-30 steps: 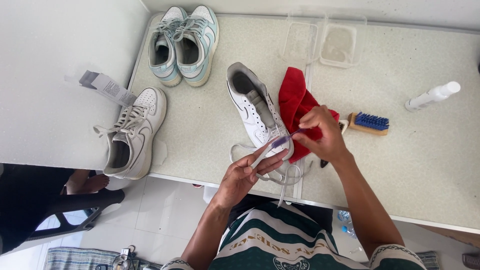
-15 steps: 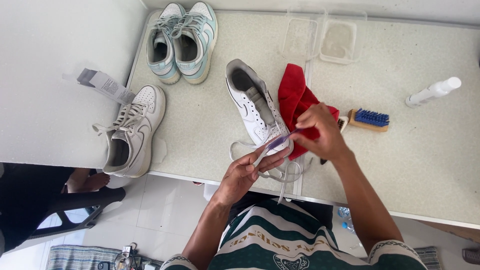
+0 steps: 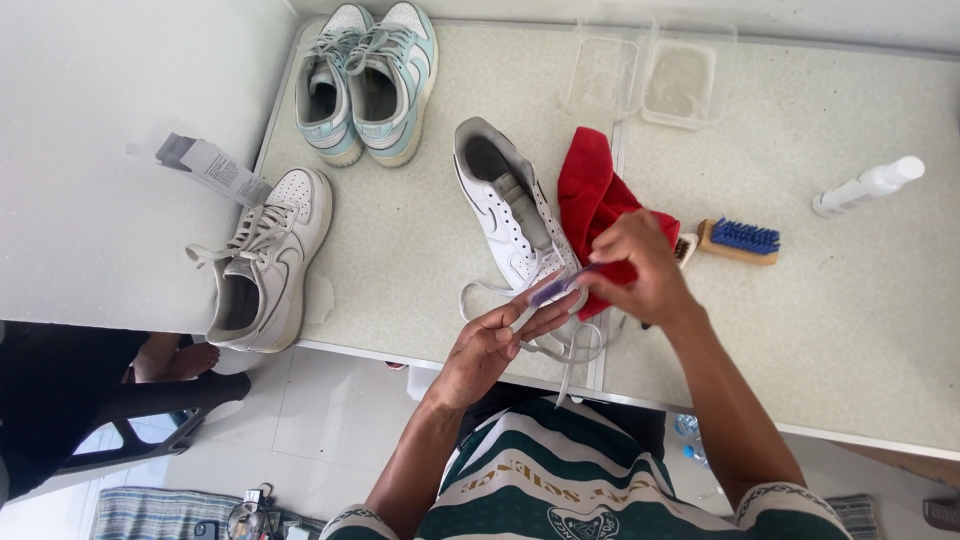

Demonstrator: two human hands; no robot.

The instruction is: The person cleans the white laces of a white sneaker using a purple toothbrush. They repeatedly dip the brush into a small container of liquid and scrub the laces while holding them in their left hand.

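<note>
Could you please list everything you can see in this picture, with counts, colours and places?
white sneaker: 1, white and grey, table centre, at the hands
shoelace: 1, white, looping off the near table edge
red cloth: 1, right of that sneaker
pale blue sneakers: 2, far left of table
laced white sneaker: 1, left table edge
brush: 1, wooden, blue bristles, right of cloth
clear tubs: 2, far edge
spray bottle: 1, white, right
table: 1, pale speckled
left hand: holds lace
right hand: pinches a small purple item

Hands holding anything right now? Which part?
Both hands, left hand and right hand, pinch a white shoelace near its purple-tipped end; the lace trails from the white sneaker.
</note>
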